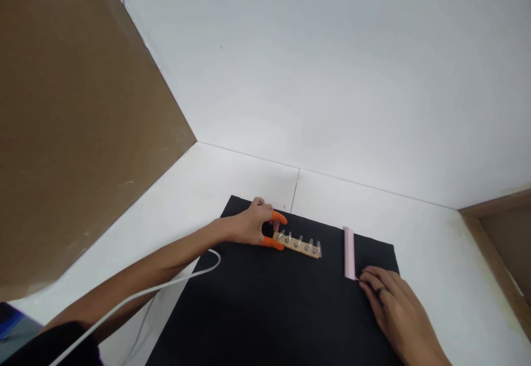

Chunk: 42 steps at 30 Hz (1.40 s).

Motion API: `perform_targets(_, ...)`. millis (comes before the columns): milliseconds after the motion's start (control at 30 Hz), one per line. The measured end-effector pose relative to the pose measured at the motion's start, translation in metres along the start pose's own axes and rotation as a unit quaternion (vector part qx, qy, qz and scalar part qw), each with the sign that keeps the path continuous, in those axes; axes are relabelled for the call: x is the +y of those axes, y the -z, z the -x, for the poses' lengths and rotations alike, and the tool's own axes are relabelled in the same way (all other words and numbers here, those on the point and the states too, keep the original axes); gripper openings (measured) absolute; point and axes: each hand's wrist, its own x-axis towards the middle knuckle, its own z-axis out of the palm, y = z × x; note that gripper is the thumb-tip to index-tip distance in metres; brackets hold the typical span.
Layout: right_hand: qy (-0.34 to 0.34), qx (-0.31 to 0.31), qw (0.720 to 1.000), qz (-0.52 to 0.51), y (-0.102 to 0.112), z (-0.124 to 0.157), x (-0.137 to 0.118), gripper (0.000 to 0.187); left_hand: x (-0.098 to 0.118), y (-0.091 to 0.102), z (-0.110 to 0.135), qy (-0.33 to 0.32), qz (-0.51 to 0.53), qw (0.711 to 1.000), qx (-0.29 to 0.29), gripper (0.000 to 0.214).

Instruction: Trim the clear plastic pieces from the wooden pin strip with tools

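Observation:
At the far part of the black board, my left hand point(253, 225) curls around the left end of a wooden strip point(296, 244). Orange covers sit on its thumb and index finger. The thumb lies along the strip's near edge and another fingertip meets its end, while the index finger arches above. Several clear, pointed nail-like tips point(298, 241) stand in a row on the strip. My right hand point(392, 302), with a dark ring, is closed in a pinch beside the lower end of a pale pink bar point(349, 252). Whatever thin thing its fingertips hold is too small to name.
The black board point(269, 305) rests on a white surface point(174, 189) against a white wall. A white cable point(157, 287) runs over my left forearm to the board's left edge. Brown panels point(83, 106) stand at the left, and a wooden frame point(493, 244) at the right.

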Motion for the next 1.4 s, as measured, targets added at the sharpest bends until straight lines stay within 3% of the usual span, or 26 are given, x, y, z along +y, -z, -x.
perform_targets(167,0.006,-0.029,1.0,0.01,-0.002,-0.002,-0.005,0.025,-0.004,-0.016,0.013,-0.005,-0.009,1.0,0.021,0.052)
perform_targets(400,0.034,-0.026,0.998,0.034,-0.005,-0.011,0.0,0.023,-0.013,-0.013,0.022,0.01,-0.005,0.999,0.051,0.039)
perform_targets(633,0.027,-0.02,0.998,0.061,-0.004,-0.006,-0.005,0.031,-0.012,-0.018,0.015,-0.001,0.009,0.999,0.035,0.02)
perform_targets(967,-0.015,-0.064,0.994,0.088,0.009,0.001,-0.015,0.039,-0.012,-0.031,0.008,-0.004,0.031,0.998,0.05,0.025)
perform_targets(1200,-0.026,-0.103,0.991,0.086,0.006,-0.004,-0.019,0.029,-0.007,-0.035,0.005,0.004,0.027,0.998,0.061,0.016)
perform_targets(1400,-0.042,-0.139,0.986,0.086,0.001,-0.009,-0.014,0.019,-0.007,-0.033,-0.003,0.009,0.031,0.998,0.059,0.024)
